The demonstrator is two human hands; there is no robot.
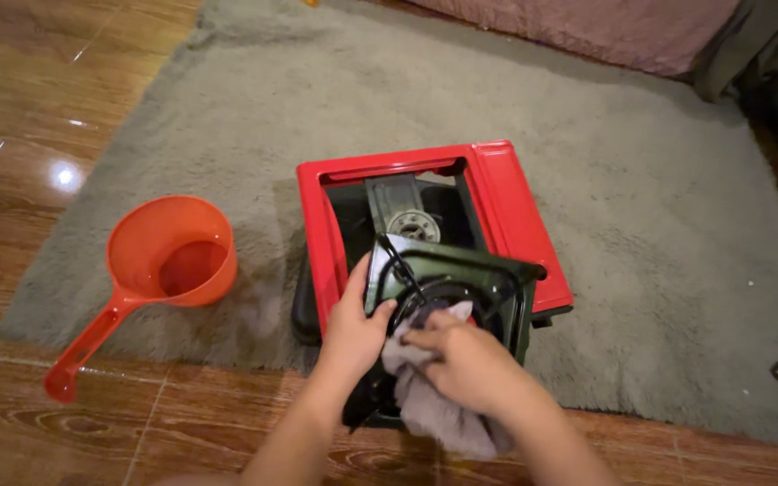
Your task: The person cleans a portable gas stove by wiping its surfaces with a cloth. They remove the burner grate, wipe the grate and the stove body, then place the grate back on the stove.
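Grey rug [587, 180] over glossy wood floor [29, 90]: the left hand [353, 328] grips a tilted dark burner plate's [470, 279] edge while the right hand [465, 360] presses a bunched grey cloth [438, 409] against it. Beyond the hands sits a red portable stove [506, 198]; left of them, an orange water dipper [159, 270].

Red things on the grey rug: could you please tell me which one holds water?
The round orange-red plastic dipper with the long handle, left of the hands, holds water. The square red metal stove body is an open frame showing its burner, no water.
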